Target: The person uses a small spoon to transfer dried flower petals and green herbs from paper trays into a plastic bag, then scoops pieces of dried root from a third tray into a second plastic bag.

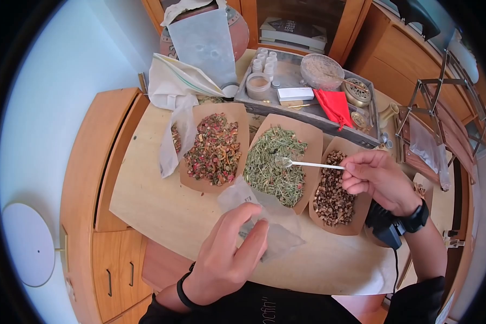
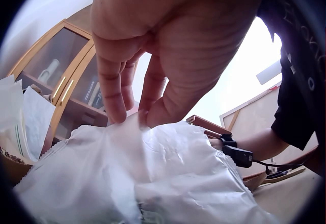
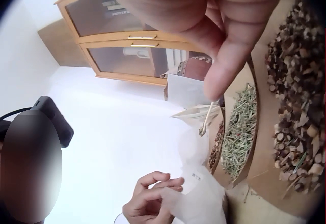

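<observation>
My right hand [image 1: 382, 181] pinches the handle end of a small, thin white spoon [image 1: 316, 165]. The spoon's tip overlaps the tray of green cut herb [image 1: 275, 146] in the head view, and dark bits show at the tip [image 3: 202, 130] in the right wrist view. Between thumb and fingers, my left hand [image 1: 229, 256] pinches the top edge of a translucent plastic bag [image 2: 112, 168]. Something greenish shows faintly low inside that bag. Nearby are a paper tray of brown chopped pieces [image 1: 333, 202] and another of reddish dried petals [image 1: 213, 148].
Behind the trays stands a grey wooden tray [image 1: 243, 97] bearing small white bottles [image 1: 265, 63], a plastic tub [image 1: 321, 70] and a red pouch [image 1: 333, 108]. Another translucent bag [image 1: 175, 146] leans by the petals. A folding wooden rack [image 1: 437, 119] is at the right.
</observation>
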`<state>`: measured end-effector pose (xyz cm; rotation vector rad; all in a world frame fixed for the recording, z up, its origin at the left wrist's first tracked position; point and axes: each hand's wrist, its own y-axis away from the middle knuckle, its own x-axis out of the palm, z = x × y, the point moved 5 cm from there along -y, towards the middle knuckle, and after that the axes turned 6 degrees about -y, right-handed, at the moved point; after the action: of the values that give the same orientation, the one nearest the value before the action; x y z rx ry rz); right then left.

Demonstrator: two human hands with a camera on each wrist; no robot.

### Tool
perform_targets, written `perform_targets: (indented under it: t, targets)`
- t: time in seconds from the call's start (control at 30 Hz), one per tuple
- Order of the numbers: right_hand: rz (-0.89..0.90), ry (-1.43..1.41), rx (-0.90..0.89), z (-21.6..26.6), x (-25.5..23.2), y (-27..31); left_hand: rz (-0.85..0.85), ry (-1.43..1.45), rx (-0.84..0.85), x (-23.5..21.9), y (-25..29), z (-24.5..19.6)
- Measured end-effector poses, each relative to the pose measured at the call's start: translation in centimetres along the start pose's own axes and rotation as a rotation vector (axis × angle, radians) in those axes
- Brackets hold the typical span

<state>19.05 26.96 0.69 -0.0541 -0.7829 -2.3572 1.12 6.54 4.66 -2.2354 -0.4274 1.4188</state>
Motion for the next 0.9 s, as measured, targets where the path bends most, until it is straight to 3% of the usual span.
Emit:
perform_targets:
  t: [0.3, 0.43, 0.5, 0.53, 0.7, 0.9]
  targets:
    - [0.005, 0.233, -0.079, 0.9, 3.7, 5.1, 0.017, -0.015, -0.051, 0.2, -0.1, 0.0]
    - [-0.008, 0.375, -0.266, 1.5, 4.6, 6.1, 0.012, -0.008, -0.058, 0.1, -0.2, 0.1]
    - [-0.130, 0.484, -0.492, 2.8, 3.5, 5.7, 0.011, -0.005, -0.061, 0.1, -0.1, 0.1]
    - [-0.192, 0.515, -0.510, 3.1, 2.8, 5.0, 0.012, -0.001, -0.063, 0.1, -0.1, 0.1]
    - [-0.225, 0.554, -0.443, 2.2, 0.7, 1.3, 0.005, 0.015, -0.031, -0.1, 0.2, 0.2]
    - [-0.108, 0.402, -0.298, 0.8, 1.3, -2.1, -0.003, 0.023, -0.005, 0.0, 0.2, 0.2]
